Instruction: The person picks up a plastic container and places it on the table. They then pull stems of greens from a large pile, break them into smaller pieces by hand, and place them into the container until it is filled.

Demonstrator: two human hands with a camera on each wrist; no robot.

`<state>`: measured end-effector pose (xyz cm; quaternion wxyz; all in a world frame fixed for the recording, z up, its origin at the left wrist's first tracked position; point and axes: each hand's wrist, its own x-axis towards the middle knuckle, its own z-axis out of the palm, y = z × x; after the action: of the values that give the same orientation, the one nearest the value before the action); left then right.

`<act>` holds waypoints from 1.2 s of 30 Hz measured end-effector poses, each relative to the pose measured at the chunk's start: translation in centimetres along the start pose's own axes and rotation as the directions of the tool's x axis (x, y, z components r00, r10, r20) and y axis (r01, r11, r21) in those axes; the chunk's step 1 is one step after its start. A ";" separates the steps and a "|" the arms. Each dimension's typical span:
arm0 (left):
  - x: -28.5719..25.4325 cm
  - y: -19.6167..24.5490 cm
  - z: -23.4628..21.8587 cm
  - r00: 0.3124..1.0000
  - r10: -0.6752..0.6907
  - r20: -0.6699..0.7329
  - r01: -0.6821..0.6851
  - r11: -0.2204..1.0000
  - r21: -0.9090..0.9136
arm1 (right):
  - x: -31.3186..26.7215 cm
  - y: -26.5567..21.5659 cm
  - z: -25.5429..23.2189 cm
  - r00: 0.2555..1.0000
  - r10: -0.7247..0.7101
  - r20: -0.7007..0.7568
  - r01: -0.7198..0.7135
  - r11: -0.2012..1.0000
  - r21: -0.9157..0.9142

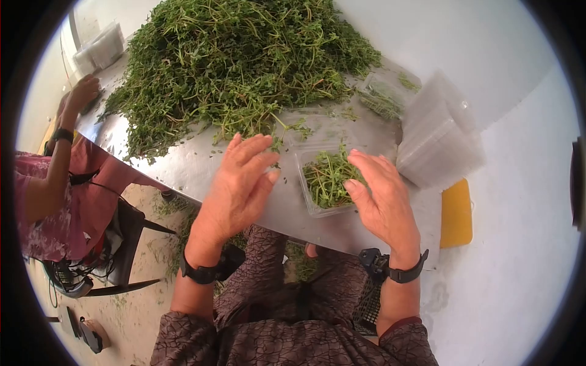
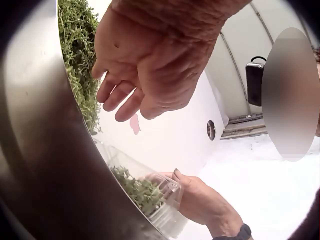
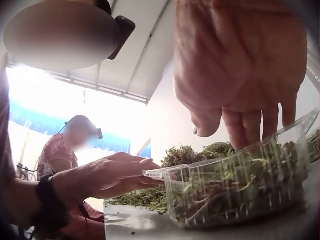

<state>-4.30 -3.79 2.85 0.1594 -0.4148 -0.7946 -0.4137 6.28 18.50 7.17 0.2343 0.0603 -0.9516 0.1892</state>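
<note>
A clear plastic clamshell container [image 1: 301, 180], its lid folded back toward the pile, stands near the table's front edge. Leafy green sprigs [image 1: 329, 182] fill its base. My right hand [image 1: 383, 201] hovers at the container's right side, fingers extended over the greens; in the right wrist view those fingers [image 3: 244, 127] point down at the far rim. To the left of the container is my left hand [image 1: 239, 186], palm turned inward, its fingers loosely straight and holding nothing. Beyond both hands rises a big heap of the same greens [image 1: 244, 67].
A tall stack of clear containers [image 1: 441, 137] stands on the right, beside the white wall. Behind it lies another container with greens [image 1: 381, 100]. A yellow board [image 1: 456, 213] is at the far right. Another person [image 1: 46, 189] sits at the left, near more stacked containers [image 1: 101, 50].
</note>
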 end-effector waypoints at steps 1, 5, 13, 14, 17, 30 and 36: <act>-0.1 -0.3 -0.3 1.000 -0.002 -0.001 0.002 1.000 0.002 | 0.2 -0.2 0.2 0.999 0.020 0.029 -0.020 1.000 0.022; -0.5 -1.7 -0.9 0.998 -0.042 -0.049 0.044 0.998 0.040 | 0.5 -0.2 1.6 0.996 0.006 0.093 -0.004 1.000 -0.024; -0.6 -3.8 -2.0 0.989 -0.125 -0.079 0.133 0.985 0.110 | 0.4 -0.4 1.5 0.980 0.033 0.197 -0.038 0.999 0.022; -0.6 -4.0 -2.2 0.989 -0.116 -0.089 0.127 0.984 0.128 | 0.4 -0.5 1.3 0.980 0.023 0.197 -0.029 0.999 0.026; -0.2 -4.1 -2.3 0.990 -0.106 -0.090 0.120 0.978 0.171 | 0.3 -1.0 0.9 0.993 0.010 0.114 -0.013 1.000 0.025; 1.6 -4.0 1.5 0.990 -0.109 0.090 0.065 0.915 0.399 | 0.0 -1.4 1.8 0.980 -0.064 0.187 0.068 0.998 -0.017; 2.2 -4.6 1.8 0.980 -0.158 0.125 0.086 0.890 0.449 | -0.1 -1.3 1.4 0.990 -0.062 0.123 0.063 0.998 -0.006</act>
<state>-9.10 -2.62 0.68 0.1595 -0.3483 -0.9022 -0.1982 6.09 16.73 6.39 0.1815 0.1004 -0.9628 0.1732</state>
